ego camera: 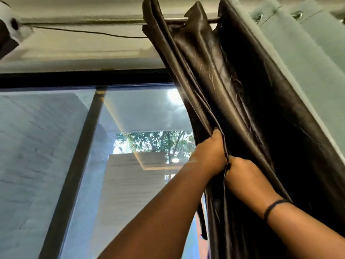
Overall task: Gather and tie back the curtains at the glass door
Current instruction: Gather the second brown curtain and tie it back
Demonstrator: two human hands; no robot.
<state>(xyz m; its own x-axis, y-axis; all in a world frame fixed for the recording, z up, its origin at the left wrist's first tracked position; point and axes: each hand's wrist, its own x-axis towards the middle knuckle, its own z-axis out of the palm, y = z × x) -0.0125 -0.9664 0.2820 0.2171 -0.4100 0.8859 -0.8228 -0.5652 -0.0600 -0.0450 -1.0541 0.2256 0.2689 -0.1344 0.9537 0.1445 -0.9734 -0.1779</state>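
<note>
Two hands on one curtain. The left hand [211,154] and right hand [242,174] sit just beside each other on the leading edge of the dark curtain [214,75], about mid-frame, right of the glass door [130,128].

Grip state: left hand's fingers are curled round the bunched edge folds, thumb up top. Right hand grips the same edge from the other side, just below; its fingertips are buried in the fabric, so I can't tell exactly how they close.

Curtain location: hangs from the curtain rod [177,20] by eyelets, already pushed into several deep pleats at the right side of the door. A pale curtain [298,53] hangs beside it further right, also on eyelets.

Handling, my read:
- Satiny sheen, so likely slick; a loose pinch will probably slide. Wrap the whole bundle instead.
- Soft, drapes in long folds, no stiffness. Pleats will spring loose unless held all round.
- Looks like a fairly heavy, lined cloth; the weight is carried by the rod, so pull sideways, not down.
- Best hold: round the gathered pleats at about the present height, one hand clamping while the other passes a tie.

A thin wire [84,31] runs under the rod at left; keep clear.

Containers: none in view. No tie-back visible either, only a dark band [274,207] on the right wrist.
</note>
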